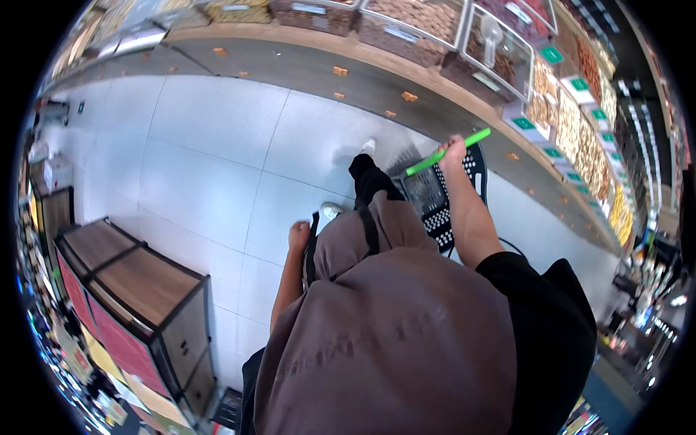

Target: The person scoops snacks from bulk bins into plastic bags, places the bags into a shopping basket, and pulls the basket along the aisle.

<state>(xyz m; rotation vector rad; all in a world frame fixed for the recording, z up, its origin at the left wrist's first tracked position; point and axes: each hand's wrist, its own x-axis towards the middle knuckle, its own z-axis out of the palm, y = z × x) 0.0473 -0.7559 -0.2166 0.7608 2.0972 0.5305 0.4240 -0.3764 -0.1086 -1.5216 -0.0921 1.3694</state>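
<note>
My right hand (453,151) is wrapped round the bright green handle (428,164) of a black shopping basket (475,170). The basket has perforated sides and hangs or stands by my right leg; my forearm hides part of it. Down at my left side is my left hand (299,236), its fingers curled in and nothing seen in them. Beside that hand hangs a dark apron strap (312,250). A brown apron (391,326) covers my front, and my white shoes (331,210) show below it on the floor.
A long counter (290,47) with a wooden edge curves along the front and right. Bulk bins (413,32) of dried goods stand on it, one holding a clear scoop (491,40). To my left is a wood-topped display stand (138,272). Pale tiles (196,145) cover the floor.
</note>
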